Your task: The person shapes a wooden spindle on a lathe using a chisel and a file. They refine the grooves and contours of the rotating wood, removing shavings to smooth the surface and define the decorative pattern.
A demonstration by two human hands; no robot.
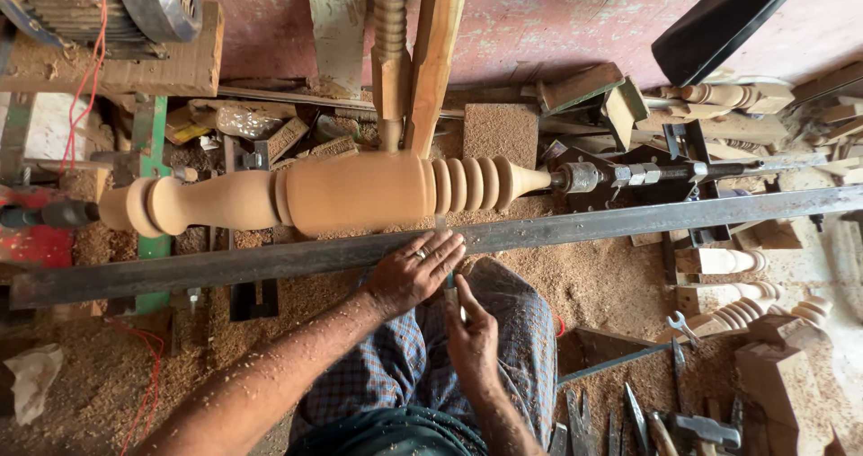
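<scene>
A turned wooden spindle lies across the lathe, with beads at its right end and a bulb at its left. Below it runs a long dark steel tool rest. My left hand lies flat on the rest, fingers spread over a thin chisel blade whose tip touches the spindle near the beads. My right hand grips the chisel's handle end just below and behind the left hand.
The tailstock centre holds the spindle's right end; an electric motor sits at top left. Finished turned legs lie at the right, chisels and a spanner at the lower right. Sawdust covers the floor.
</scene>
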